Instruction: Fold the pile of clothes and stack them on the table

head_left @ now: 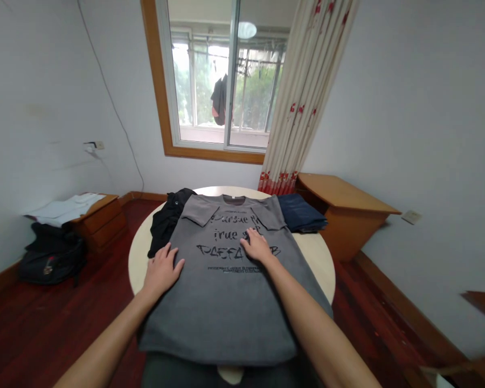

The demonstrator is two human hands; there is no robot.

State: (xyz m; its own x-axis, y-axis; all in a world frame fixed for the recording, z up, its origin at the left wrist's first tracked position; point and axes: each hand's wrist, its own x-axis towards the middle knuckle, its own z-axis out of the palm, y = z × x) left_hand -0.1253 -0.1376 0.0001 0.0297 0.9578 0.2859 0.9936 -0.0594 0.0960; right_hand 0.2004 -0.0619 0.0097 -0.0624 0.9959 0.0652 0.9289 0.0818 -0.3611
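A grey T-shirt [226, 307] with black lettering lies spread front up, its collar toward the window and its hem hanging over the near table edge. Both sleeves are folded inward across the chest. My left hand [161, 269] rests on the shirt's left edge with fingers apart. On the printed chest, right of centre, lies my right hand [256, 245], its fingers spread and covering some of the letters. Neither hand grips anything that I can see.
The shirt covers much of a round cream table [139, 258]. Black clothing [164, 221] lies at its left, folded dark blue clothing [303, 213] at its right. Beyond are a wooden desk [347, 194], a low drawer cabinet [105, 221] and a black bag [50, 256].
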